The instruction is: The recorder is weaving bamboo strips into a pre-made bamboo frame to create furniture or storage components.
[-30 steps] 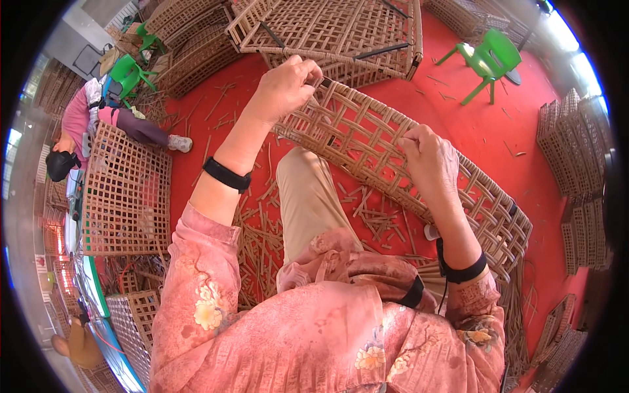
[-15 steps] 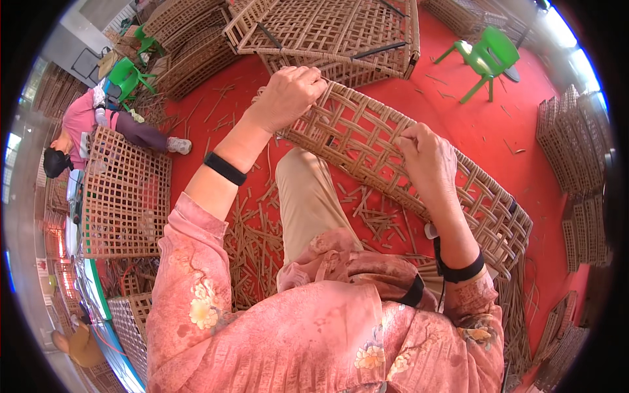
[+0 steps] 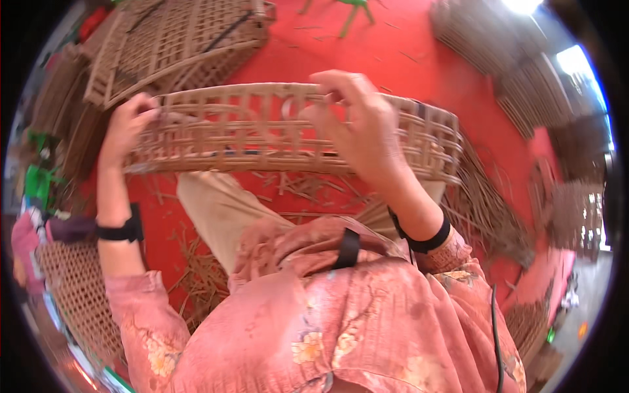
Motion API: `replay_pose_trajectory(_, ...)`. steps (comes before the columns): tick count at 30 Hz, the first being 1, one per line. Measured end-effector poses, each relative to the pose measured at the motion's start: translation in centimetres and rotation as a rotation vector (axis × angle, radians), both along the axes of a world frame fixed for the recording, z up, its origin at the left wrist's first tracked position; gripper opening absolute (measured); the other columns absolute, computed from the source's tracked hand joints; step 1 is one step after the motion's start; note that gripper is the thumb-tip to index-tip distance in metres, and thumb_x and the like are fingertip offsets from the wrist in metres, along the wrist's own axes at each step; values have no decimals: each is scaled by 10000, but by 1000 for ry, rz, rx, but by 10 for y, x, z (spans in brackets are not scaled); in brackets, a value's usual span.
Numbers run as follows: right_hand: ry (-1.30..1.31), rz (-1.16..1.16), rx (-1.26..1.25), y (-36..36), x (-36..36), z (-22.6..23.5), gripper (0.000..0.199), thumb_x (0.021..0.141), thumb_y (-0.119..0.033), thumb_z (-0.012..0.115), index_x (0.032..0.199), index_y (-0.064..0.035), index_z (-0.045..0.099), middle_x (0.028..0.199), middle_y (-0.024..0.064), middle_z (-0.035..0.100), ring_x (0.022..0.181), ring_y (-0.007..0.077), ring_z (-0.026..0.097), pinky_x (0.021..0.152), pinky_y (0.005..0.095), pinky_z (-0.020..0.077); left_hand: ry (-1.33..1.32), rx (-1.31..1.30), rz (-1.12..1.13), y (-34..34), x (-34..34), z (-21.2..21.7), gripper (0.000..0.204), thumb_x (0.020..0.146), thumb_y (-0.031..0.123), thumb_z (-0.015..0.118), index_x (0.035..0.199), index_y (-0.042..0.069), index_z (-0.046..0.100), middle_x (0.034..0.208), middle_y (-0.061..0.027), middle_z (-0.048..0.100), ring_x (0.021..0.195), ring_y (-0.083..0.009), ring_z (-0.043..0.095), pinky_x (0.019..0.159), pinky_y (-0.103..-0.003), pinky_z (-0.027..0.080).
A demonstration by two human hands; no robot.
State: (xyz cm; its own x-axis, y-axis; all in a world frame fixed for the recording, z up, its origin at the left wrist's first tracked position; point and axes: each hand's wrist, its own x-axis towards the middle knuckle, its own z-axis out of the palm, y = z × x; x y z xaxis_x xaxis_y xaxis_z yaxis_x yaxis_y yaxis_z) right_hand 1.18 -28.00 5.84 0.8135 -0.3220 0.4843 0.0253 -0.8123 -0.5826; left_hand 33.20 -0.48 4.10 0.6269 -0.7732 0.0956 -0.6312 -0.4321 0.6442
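Note:
A long, narrow woven rattan panel (image 3: 262, 154) with an open lattice lies crosswise in front of me, above my knees. My left hand (image 3: 128, 128) is closed around its left end; the fingertips are partly hidden and blurred. In front of the middle of the panel, toward its right half, is my right hand (image 3: 367, 131). Its thumb and forefinger are apart, with the other fingers curled behind and blurred. A pale blurred loop of strip (image 3: 288, 108) shows at the lattice beside the right fingertips; I cannot tell whether they touch it.
Woven panels (image 3: 177, 39) are stacked at the far left, and more stacks (image 3: 485, 52) stand at the far right. Cut rattan scraps (image 3: 203, 268) litter the red floor (image 3: 367, 52). A bundle of long strands (image 3: 488, 203) lies on the right. At the left edge a person (image 3: 29, 242) is partly visible.
The view has turned to the right. The panel, slanted before, now lies nearly level across me. My left hand is now at its left end; the right hand's pinched fingers have spread.

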Motion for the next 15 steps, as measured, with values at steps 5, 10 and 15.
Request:
replay_pose_trajectory(5, -135, -746, 124, -108, -103, -33, 350, 914, -224, 699, 1192, -14, 657, 1065, 125, 693, 981, 212, 667, 842, 331, 527, 17, -169, 408, 49, 63, -14, 126, 961, 205, 643, 967, 81, 666, 851, 78, 588, 770, -40, 501, 708, -237, 429)
replay_pose_trajectory(10, 149, -881, 197, -174, -159, -57, 436, 1001, -389, 571, 1176, -1, 663, 1052, 100, 710, 945, 157, 659, 845, 310, 526, 284, -458, 547, 60, 88, -67, 248, 981, 245, 620, 1150, 66, 650, 1015, 3, 644, 948, -91, 589, 845, -277, 477)
replay_pose_trajectory(15, 34, -634, 1029, -164, -137, -38, 500, 1013, -466, 501, 1063, -6, 691, 929, 99, 712, 792, 154, 676, 724, 333, 570, 537, -666, 485, 49, 64, -74, 197, 935, 142, 633, 1088, 24, 672, 1044, -42, 688, 1002, -156, 639, 916, -314, 491)
